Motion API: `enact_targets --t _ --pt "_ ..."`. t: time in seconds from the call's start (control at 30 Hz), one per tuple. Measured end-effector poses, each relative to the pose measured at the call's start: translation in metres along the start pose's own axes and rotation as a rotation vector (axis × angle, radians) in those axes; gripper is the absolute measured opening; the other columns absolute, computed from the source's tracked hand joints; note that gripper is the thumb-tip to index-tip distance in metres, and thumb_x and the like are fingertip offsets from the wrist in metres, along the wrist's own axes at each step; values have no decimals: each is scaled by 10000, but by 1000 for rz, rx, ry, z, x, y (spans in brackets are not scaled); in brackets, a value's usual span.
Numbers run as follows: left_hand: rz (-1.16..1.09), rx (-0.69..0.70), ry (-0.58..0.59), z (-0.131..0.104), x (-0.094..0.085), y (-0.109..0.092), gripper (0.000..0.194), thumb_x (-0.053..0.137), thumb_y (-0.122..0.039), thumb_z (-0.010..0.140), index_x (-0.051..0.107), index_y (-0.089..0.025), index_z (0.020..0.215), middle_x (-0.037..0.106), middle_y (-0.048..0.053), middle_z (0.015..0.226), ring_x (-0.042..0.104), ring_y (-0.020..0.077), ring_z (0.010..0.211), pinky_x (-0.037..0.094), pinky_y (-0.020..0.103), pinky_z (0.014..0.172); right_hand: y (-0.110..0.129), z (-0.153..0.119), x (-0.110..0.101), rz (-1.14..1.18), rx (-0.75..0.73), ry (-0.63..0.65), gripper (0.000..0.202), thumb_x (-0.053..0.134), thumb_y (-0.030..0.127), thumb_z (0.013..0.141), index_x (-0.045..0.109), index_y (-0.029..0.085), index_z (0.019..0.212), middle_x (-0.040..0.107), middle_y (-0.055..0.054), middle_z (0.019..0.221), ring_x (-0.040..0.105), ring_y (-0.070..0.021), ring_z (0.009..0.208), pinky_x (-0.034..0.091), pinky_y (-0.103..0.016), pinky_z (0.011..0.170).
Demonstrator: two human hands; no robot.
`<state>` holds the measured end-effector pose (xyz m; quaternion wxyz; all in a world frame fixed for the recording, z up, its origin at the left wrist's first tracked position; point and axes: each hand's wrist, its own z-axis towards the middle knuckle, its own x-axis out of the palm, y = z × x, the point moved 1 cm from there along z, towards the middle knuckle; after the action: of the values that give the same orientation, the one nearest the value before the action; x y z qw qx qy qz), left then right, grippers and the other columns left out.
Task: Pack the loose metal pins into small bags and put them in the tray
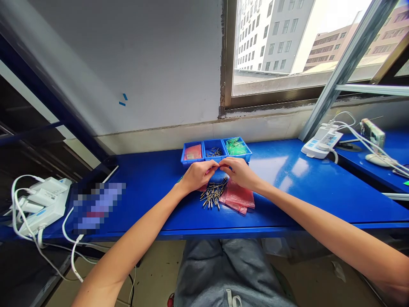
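Observation:
My left hand (198, 175) and my right hand (238, 169) meet fingertip to fingertip just in front of the blue bins. Both are closed in a pinch, and whatever sits between the fingers is too small to make out. Below them lies a loose pile of thin metal pins (211, 196), dark and brass-coloured with silvery tips. Red plastic bags (237, 197) lie flat to the right of the pile, under my right wrist. A bit of red bag also shows beneath my left hand, mostly hidden.
Three joined blue bins hold red bags (193, 152), metal pins (214, 152) and green bags (235, 146). White power strips (322, 140) with cables stand at the right and the left (44, 202). A blurred-out object (99, 207) lies left on the blue table (147, 183).

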<state>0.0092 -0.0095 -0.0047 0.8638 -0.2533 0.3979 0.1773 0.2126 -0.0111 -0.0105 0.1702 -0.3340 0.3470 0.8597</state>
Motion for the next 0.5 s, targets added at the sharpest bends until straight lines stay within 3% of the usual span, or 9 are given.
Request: enact_targets --t 0.13,0.3,0.5 --pt "0 -15 -17 1 -1 -2 214 502 -244 1029 693 -189 1108 766 38 1016 727 178 893 535 272 798 -2 0 1 -20 -1 -31 175 542 170 959 711 170 915 733 -56 872 634 -172 771 458 -298 734" --pt "59 -61 -51 2 -1 0 254 535 -308 1019 688 -191 1183 771 53 1097 739 204 959 555 302 854 -2 -1 0 -53 -12 -91 172 538 182 964 698 170 903 716 -49 842 620 -159 745 440 -283 708" --pt "127 -111 -93 3 -5 1 291 524 -323 1020 661 -194 1242 774 46 1029 741 191 903 563 294 823 -11 3 -11 -254 63 -167 198 502 210 969 689 171 917 712 -81 914 610 -184 813 414 -297 713"
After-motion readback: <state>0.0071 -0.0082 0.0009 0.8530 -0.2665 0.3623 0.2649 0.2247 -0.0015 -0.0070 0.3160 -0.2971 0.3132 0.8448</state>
